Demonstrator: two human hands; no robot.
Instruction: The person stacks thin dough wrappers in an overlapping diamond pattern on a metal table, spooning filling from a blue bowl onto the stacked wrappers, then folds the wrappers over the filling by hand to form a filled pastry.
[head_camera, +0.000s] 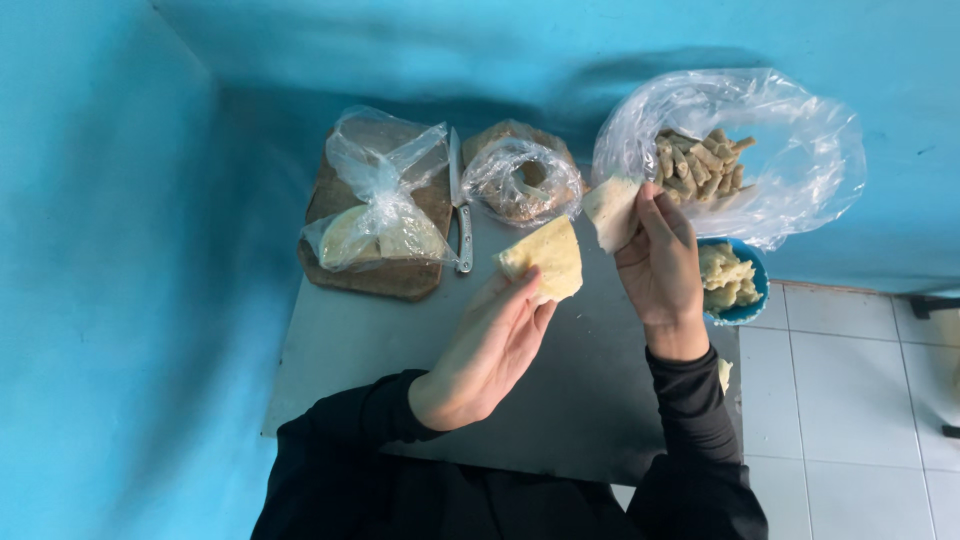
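My left hand (492, 345) holds a pale yellow, roughly triangular piece of flat dough (547, 258) by its lower edge, above the grey table (330, 340). A smaller whitish piece (610, 210) is pinched in the fingers of my right hand (660, 262), raised just right of the first piece. The two pieces are apart. Both my sleeves are black.
A wooden board (385, 275) at the back left carries a tied clear bag with pale contents (380, 225). A knife (461, 205) lies beside it. Another bag (522, 180) sits at the back. A large open bag of fried sticks (700, 160) and a blue bowl (745, 285) stand right. Tiled floor (850, 400) lies right.
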